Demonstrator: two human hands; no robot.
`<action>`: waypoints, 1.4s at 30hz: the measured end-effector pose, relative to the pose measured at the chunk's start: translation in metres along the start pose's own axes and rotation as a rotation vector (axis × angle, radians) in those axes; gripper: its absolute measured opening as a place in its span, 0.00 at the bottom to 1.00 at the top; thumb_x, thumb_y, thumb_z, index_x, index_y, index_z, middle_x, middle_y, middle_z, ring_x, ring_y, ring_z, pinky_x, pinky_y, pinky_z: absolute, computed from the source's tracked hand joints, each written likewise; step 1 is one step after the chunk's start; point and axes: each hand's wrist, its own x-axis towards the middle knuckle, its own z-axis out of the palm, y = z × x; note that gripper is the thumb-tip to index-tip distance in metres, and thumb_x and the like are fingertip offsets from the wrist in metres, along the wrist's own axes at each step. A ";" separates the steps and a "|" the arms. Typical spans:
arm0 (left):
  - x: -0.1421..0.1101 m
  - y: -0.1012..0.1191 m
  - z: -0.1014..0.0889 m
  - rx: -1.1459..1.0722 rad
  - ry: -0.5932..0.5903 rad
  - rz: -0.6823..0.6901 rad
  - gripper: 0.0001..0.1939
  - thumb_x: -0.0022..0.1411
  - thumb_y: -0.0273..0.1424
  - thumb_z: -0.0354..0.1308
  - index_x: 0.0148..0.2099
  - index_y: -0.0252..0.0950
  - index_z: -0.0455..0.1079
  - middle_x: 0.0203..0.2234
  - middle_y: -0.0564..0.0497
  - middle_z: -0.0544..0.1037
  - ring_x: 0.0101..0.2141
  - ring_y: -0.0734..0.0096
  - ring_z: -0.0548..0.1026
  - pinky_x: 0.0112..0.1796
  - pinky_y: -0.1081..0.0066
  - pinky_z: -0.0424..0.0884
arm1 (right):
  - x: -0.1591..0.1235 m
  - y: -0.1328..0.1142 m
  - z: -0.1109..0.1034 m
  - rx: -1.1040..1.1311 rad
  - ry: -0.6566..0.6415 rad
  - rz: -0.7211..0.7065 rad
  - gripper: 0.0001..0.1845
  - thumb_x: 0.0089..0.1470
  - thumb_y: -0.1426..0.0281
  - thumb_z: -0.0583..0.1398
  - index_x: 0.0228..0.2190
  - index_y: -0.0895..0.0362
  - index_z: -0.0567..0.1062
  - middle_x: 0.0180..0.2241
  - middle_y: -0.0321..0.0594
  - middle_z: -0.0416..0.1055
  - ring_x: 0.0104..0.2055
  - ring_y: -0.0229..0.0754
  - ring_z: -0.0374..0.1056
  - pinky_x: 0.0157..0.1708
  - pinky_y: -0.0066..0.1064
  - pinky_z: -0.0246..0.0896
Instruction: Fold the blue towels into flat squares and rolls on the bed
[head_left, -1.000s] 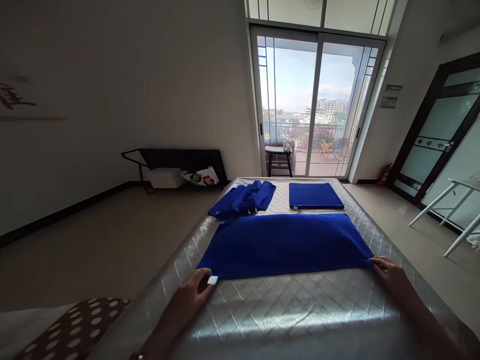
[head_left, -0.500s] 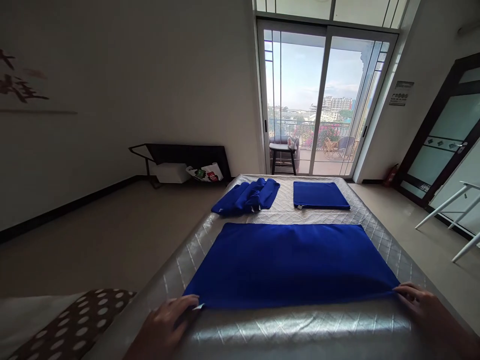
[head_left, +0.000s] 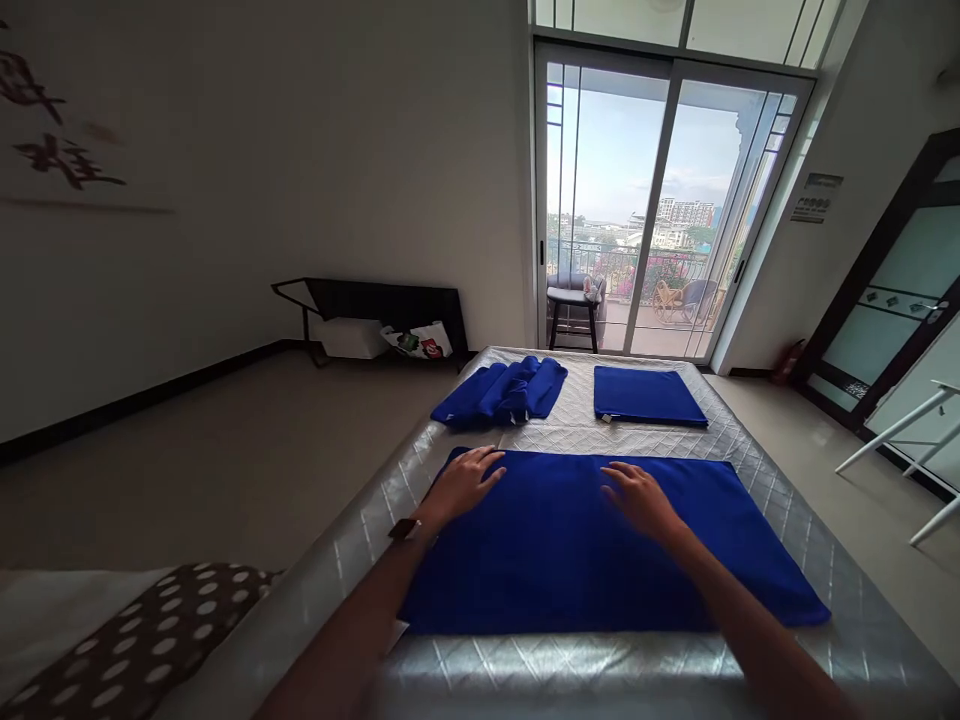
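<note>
A blue cloth [head_left: 555,560] lies spread flat across the mattress [head_left: 570,660], its long side running left to right. Over its far left part is my left hand [head_left: 465,482], fingers stretched out, a dark band on the wrist. My right hand [head_left: 639,497] is over the far middle of the cloth with its fingers apart. Neither hand grips anything; whether they press on the fabric I cannot tell. Beyond them lie a loosely bunched pile of blue cloth [head_left: 501,392] at left and a neatly folded blue cloth [head_left: 649,396] at right.
A brown polka-dot fabric [head_left: 172,620] is at the lower left. Against the wall stands a black frame [head_left: 375,300] with a white box [head_left: 352,338] and a printed bag [head_left: 417,341]. A sliding glass door [head_left: 660,200] is ahead; a white-legged table [head_left: 907,450] stands right.
The cloth was drawn toward me and now lies flat. Both hands let go of its near corners and moved forward and inward over its far part. The view shifted slightly left.
</note>
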 end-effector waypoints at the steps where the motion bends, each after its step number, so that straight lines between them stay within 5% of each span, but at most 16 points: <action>1: 0.007 -0.003 0.008 0.024 -0.025 -0.027 0.29 0.69 0.47 0.44 0.65 0.40 0.67 0.65 0.45 0.68 0.65 0.57 0.62 0.64 0.55 0.57 | 0.013 -0.011 0.012 -0.011 -0.036 0.027 0.24 0.66 0.61 0.54 0.60 0.54 0.71 0.62 0.45 0.67 0.65 0.49 0.61 0.66 0.43 0.54; 6: 0.006 -0.030 0.035 0.081 -0.101 -0.134 0.33 0.71 0.51 0.40 0.71 0.44 0.56 0.70 0.46 0.57 0.69 0.57 0.54 0.67 0.52 0.47 | 0.038 -0.028 0.048 -0.040 -0.158 0.118 0.29 0.69 0.55 0.47 0.67 0.47 0.59 0.70 0.37 0.52 0.72 0.46 0.44 0.70 0.46 0.37; 11: 0.004 -0.042 0.037 0.089 -0.101 -0.136 0.33 0.70 0.53 0.39 0.72 0.47 0.53 0.70 0.48 0.57 0.69 0.55 0.52 0.67 0.49 0.46 | 0.032 -0.012 0.047 -0.067 -0.210 0.194 0.30 0.69 0.52 0.44 0.68 0.42 0.55 0.71 0.32 0.46 0.73 0.44 0.40 0.70 0.44 0.32; 15: 0.005 -0.039 0.034 0.078 -0.111 -0.184 0.36 0.69 0.56 0.37 0.72 0.48 0.51 0.70 0.48 0.56 0.70 0.52 0.50 0.67 0.47 0.46 | 0.017 0.030 0.029 -0.153 -0.213 0.297 0.30 0.69 0.53 0.43 0.68 0.42 0.53 0.72 0.31 0.44 0.74 0.43 0.39 0.70 0.44 0.33; 22: 0.001 -0.034 0.024 0.067 -0.139 -0.290 0.37 0.68 0.58 0.36 0.73 0.49 0.48 0.72 0.48 0.52 0.71 0.51 0.47 0.67 0.47 0.45 | -0.033 0.144 -0.015 -0.285 -0.172 0.618 0.32 0.69 0.56 0.40 0.70 0.49 0.50 0.72 0.37 0.44 0.74 0.45 0.39 0.70 0.48 0.37; 27: 0.002 -0.034 0.024 0.055 -0.152 -0.299 0.37 0.68 0.58 0.36 0.73 0.49 0.48 0.71 0.47 0.53 0.70 0.50 0.48 0.66 0.48 0.46 | -0.050 0.172 -0.019 -0.285 -0.146 0.691 0.34 0.68 0.56 0.38 0.71 0.52 0.48 0.73 0.37 0.43 0.73 0.46 0.40 0.70 0.48 0.39; 36: 0.004 -0.039 0.031 0.091 -0.109 -0.294 0.39 0.68 0.58 0.36 0.73 0.45 0.49 0.71 0.42 0.55 0.70 0.49 0.50 0.65 0.49 0.50 | -0.034 0.151 -0.026 -0.316 -0.170 0.793 0.33 0.67 0.61 0.39 0.69 0.57 0.54 0.71 0.46 0.47 0.72 0.53 0.44 0.68 0.55 0.40; 38: 0.005 -0.040 0.033 0.079 -0.093 -0.295 0.39 0.68 0.58 0.36 0.73 0.46 0.50 0.71 0.42 0.54 0.70 0.49 0.50 0.65 0.48 0.50 | -0.018 0.125 -0.022 -0.366 -0.114 0.754 0.32 0.67 0.65 0.40 0.68 0.60 0.58 0.70 0.49 0.52 0.72 0.53 0.45 0.69 0.53 0.38; 42: 0.004 -0.040 0.035 0.078 -0.068 -0.284 0.38 0.68 0.58 0.35 0.72 0.45 0.52 0.71 0.42 0.55 0.69 0.48 0.51 0.65 0.47 0.50 | 0.022 0.042 0.007 -0.308 -0.067 0.435 0.31 0.68 0.63 0.43 0.66 0.59 0.62 0.69 0.47 0.55 0.72 0.50 0.46 0.69 0.46 0.38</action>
